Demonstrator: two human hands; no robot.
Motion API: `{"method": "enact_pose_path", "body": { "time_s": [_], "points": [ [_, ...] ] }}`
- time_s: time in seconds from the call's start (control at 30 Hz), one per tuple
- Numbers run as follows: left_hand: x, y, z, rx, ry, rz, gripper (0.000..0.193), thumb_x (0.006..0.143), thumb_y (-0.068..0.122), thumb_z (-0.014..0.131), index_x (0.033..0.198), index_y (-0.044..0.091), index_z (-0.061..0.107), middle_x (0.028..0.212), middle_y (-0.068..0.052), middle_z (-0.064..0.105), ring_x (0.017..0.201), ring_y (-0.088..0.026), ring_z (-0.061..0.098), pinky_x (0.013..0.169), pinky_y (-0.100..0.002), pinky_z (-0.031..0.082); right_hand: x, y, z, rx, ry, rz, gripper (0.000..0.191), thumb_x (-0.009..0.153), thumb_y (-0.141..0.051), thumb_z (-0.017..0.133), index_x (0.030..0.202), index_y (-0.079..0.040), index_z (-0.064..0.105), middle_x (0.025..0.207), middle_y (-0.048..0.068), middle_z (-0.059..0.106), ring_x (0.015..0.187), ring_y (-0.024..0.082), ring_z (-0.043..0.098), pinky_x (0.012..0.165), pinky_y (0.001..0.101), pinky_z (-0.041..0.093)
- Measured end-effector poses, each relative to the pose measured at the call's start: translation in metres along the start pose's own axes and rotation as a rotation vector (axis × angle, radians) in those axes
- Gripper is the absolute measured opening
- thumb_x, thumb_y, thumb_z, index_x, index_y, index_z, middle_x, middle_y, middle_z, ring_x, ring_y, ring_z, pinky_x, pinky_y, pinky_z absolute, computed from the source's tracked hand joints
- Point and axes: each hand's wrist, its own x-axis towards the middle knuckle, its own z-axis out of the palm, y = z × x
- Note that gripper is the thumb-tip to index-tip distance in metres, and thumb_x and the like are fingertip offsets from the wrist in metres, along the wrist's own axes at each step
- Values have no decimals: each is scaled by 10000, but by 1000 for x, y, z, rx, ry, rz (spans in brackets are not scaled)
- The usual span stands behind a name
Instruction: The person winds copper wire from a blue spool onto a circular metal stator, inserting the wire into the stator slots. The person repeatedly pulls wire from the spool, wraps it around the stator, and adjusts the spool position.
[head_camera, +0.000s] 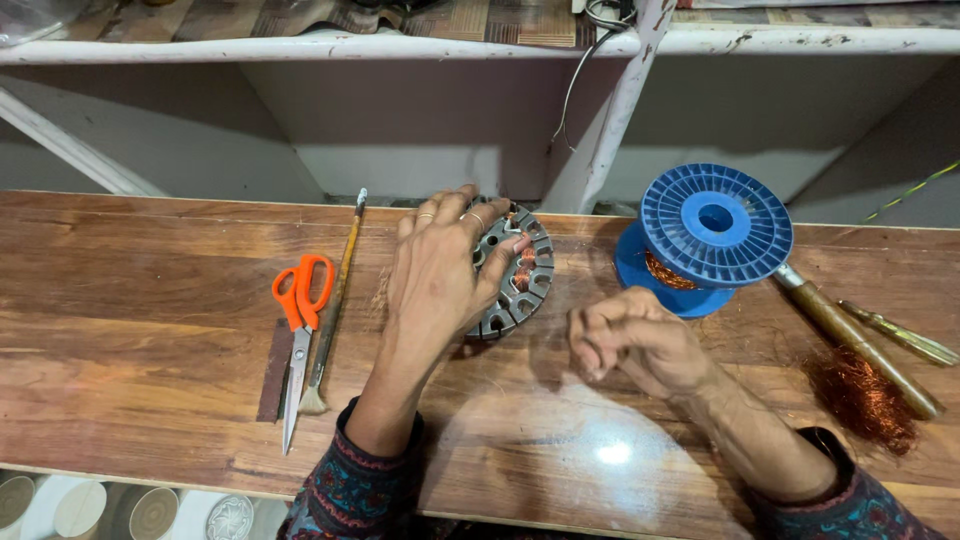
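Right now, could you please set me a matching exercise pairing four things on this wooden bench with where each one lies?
Things:
1. orange-handled scissors
2. blue plastic spool of copper wire
3. round grey metal stator core
4. loose tangle of copper wire

Places:
A. held on edge by the left hand
B. far right, beside the long wooden-handled tool
C. left, next to the thin paintbrush
D. behind the closed right hand

Pairs: 1-C, 2-D, 3-A, 4-B
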Motion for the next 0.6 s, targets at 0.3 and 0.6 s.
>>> {"method": "enact_pose_path", "body": {
  "time_s": [0.3,0.6],
  "points": [
    [0,0,2,12,16,15,453,904,411,700,1218,87,741,1321,-204,644,1247,-386,564,1019,-518,413,-1,4,6,-534,-34,502,212,891,-49,582,718,-11,700,704,87,731,647,133,711,619,270,606],
    [0,-3,5,20,7,10,446,910,411,704,1208,81,742,1357,-215,631,1276,-390,557,1041,-515,415,-7,-53,38,-82,-103,-118,195,948,-103,654,809,27,698,803,183,691,790,294,665,919,485,581]
  ]
}}
